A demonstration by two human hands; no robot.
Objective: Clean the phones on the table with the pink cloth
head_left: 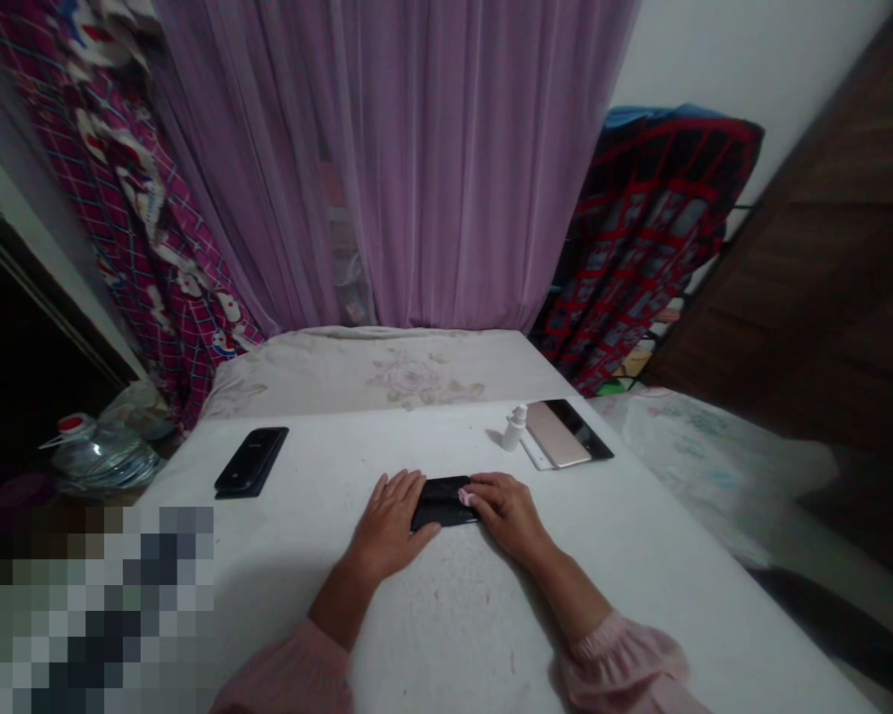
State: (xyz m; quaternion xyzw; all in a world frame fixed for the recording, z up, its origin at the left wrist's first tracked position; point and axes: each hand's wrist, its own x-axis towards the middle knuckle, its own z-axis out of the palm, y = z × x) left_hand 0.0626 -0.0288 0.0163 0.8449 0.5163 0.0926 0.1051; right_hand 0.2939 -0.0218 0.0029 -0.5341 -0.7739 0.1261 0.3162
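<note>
A black smartphone lies flat on the white table, held between my two hands. My left hand presses its fingers on the phone's left end. My right hand covers the right end, and a small pink bit shows at its fingertips, too small to name. Farther left lies a second black phone. Beyond my right hand stand a white dropper bottle and a gold phone on a dark sheet or case.
A pale floral mattress lies behind the table, backed by a purple curtain. A plastic water bottle sits low at left. A dark wooden wardrobe stands at right. The lower left is pixelated.
</note>
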